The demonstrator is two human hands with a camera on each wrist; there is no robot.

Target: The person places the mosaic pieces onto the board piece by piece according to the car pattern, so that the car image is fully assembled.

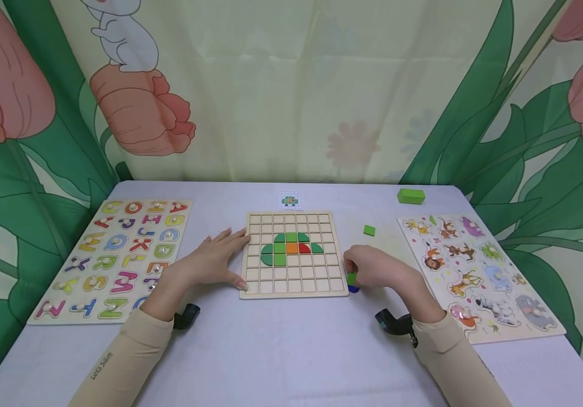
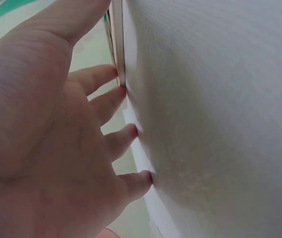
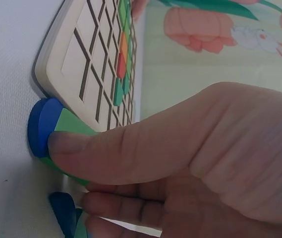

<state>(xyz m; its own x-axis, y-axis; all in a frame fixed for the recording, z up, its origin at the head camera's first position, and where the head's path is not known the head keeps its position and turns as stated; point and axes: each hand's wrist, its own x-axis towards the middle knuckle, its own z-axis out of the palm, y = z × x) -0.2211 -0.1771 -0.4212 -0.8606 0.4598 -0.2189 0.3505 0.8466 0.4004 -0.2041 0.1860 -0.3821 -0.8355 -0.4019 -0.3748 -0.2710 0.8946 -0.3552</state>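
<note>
- The left hand [image 1: 213, 257] lies flat on the white table [image 1: 291, 350], fingers straight and a little spread. The fingertips [image 2: 131, 131] touch the left edge of the wooden grid board [image 1: 294, 254].
- The right hand [image 1: 375, 268] is at the board's lower right corner. Its thumb [image 3: 131, 144] and curled fingers pinch a green piece [image 3: 71, 126].
- The green piece is just beside the board's corner, and a blue round piece [image 3: 40, 126] lies against it on the table.
- In the grid, green, orange and red pieces [image 1: 291, 247] form a picture.
- A small green square [image 1: 369, 230] and a green block [image 1: 410, 196] lie further right.
- An alphabet puzzle [image 1: 118, 254] is on the left, an animal puzzle [image 1: 474, 271] on the right.
</note>
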